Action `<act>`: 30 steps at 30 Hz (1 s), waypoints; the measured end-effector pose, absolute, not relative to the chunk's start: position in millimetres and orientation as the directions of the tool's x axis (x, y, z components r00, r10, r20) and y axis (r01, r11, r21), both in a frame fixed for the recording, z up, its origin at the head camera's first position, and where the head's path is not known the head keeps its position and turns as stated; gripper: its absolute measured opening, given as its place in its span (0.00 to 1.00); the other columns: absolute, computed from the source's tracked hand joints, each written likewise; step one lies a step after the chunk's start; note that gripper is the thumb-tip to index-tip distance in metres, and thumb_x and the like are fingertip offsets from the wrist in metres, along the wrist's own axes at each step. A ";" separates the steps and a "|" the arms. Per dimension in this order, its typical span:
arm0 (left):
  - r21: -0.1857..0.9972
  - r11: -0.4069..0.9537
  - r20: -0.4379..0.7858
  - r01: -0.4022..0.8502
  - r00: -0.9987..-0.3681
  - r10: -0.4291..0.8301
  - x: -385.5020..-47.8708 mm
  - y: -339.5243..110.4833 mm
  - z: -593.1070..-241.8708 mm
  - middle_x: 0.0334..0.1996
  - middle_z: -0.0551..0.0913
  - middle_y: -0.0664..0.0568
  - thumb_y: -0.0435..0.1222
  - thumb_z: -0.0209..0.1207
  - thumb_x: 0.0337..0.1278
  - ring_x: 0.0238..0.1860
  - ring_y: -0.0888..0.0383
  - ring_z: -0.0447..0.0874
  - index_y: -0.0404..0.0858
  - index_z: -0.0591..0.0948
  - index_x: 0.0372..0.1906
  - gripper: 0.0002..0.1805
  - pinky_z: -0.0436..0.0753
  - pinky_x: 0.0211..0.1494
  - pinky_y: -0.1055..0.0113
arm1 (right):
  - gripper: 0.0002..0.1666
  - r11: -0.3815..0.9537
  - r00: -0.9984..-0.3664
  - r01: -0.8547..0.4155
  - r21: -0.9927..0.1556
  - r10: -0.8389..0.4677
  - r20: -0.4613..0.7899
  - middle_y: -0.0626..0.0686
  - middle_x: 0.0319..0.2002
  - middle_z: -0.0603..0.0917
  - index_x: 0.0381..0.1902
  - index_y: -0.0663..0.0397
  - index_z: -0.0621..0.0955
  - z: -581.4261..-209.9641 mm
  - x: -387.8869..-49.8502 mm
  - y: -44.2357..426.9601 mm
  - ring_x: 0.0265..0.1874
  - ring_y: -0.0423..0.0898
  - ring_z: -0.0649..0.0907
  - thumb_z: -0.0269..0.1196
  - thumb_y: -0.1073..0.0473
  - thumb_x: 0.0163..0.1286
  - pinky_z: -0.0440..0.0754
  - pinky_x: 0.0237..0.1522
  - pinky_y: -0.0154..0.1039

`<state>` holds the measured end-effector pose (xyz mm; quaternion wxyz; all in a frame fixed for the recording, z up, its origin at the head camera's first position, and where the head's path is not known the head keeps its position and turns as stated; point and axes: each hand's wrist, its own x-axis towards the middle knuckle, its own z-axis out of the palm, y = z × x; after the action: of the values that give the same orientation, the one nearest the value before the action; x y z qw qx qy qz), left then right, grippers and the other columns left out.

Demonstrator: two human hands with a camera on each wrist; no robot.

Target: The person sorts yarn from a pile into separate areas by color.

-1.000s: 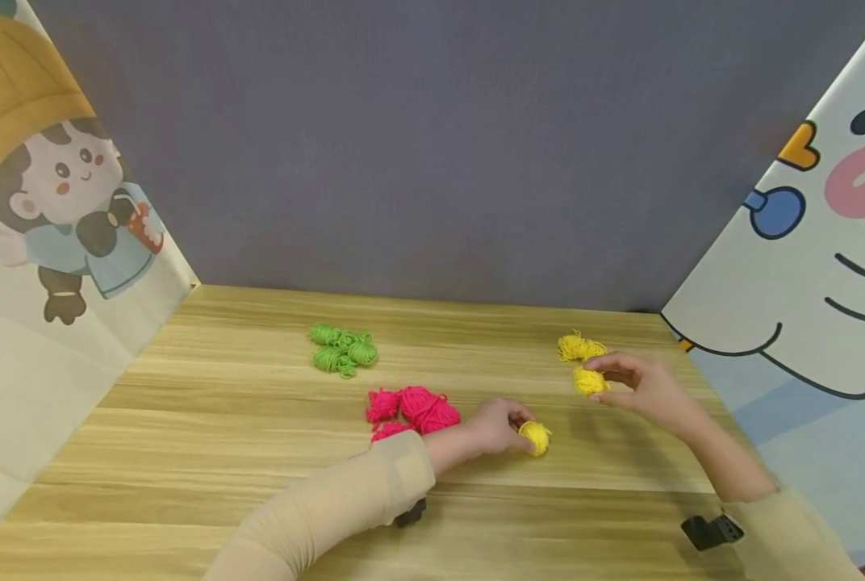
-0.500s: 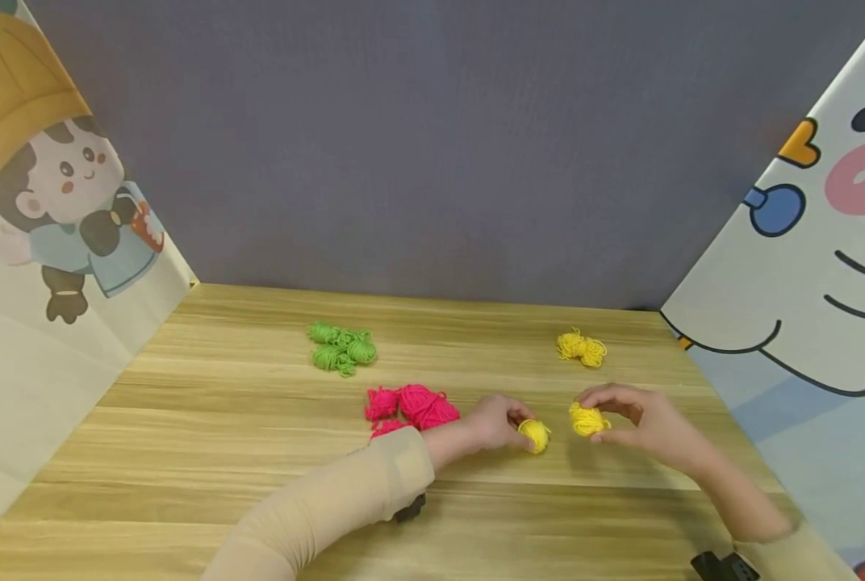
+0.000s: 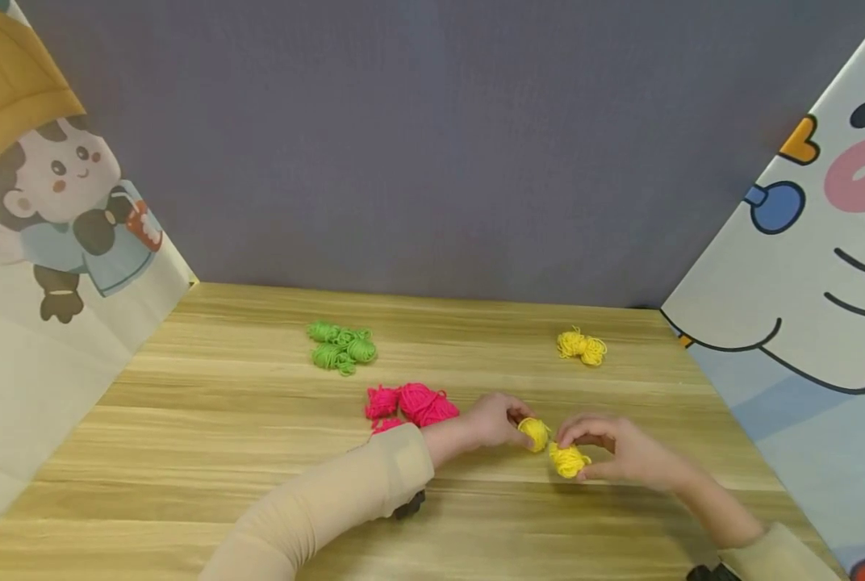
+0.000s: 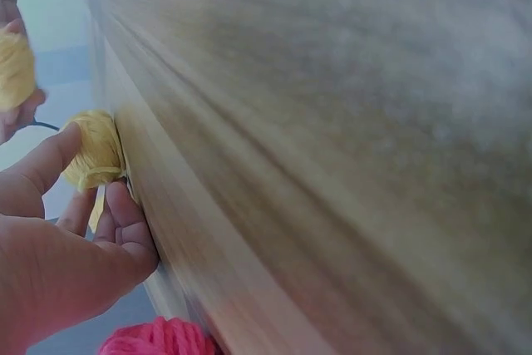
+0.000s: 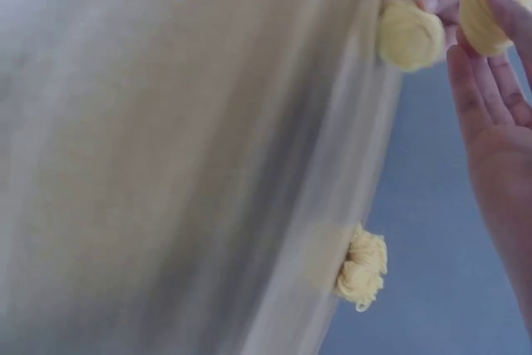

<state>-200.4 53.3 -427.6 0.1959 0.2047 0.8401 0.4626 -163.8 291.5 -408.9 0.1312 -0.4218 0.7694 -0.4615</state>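
My left hand (image 3: pixel 496 421) pinches a small yellow yarn ball (image 3: pixel 533 434) that sits on the wooden table, right of the pink yarn. Thumb and fingers touch this ball (image 4: pixel 96 149) in the left wrist view. Just to its right, my right hand (image 3: pixel 624 453) grips a second yellow yarn ball (image 3: pixel 569 461) between thumb and fingertips. That held ball (image 5: pixel 492 12) appears raised off the table in the right wrist view. Whether the two balls touch is hard to tell from the head view; a gap shows between them in the right wrist view.
Pink yarn balls (image 3: pixel 419 403) lie by my left forearm, which partly covers them. Several green yarn balls (image 3: pixel 342 349) are bunched at the back left. More yellow yarn (image 3: pixel 581 347) rests at the back right. A grey panel (image 3: pixel 432 153) stands behind the wooden table (image 3: pixel 207 452).
From beside the yellow yarn at the back right, my right hand has carried its ball nearer and leftward, close to the other ball. My left hand has stayed in place.
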 end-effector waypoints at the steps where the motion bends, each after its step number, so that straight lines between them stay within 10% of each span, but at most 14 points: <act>1: 0.855 0.492 -0.141 0.164 -0.839 0.525 -200.4 53.2 -427.4 0.34 0.83 0.55 0.33 0.73 0.40 0.34 0.67 0.76 0.38 0.83 0.47 0.22 0.76 0.38 0.77 | 0.22 0.214 -0.599 -0.528 -0.822 -0.779 0.182 0.55 0.50 0.79 0.49 0.55 0.78 -411.0 -163.4 290.3 0.54 0.39 0.77 0.68 0.67 0.56 0.77 0.56 0.33; 30: 0.889 0.444 -0.161 0.115 -0.828 0.537 -200.7 50.5 -426.4 0.33 0.82 0.54 0.30 0.72 0.40 0.33 0.66 0.76 0.38 0.83 0.48 0.23 0.77 0.37 0.76 | 0.13 0.312 -0.592 -0.657 -0.687 -0.777 0.213 0.52 0.44 0.82 0.42 0.44 0.80 -436.0 -166.7 282.5 0.43 0.39 0.81 0.67 0.62 0.59 0.84 0.41 0.38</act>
<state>-200.7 50.5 -426.4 0.2160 0.1983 0.8217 0.4888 -166.7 282.5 -436.0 0.0789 -0.4447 0.8060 -0.3825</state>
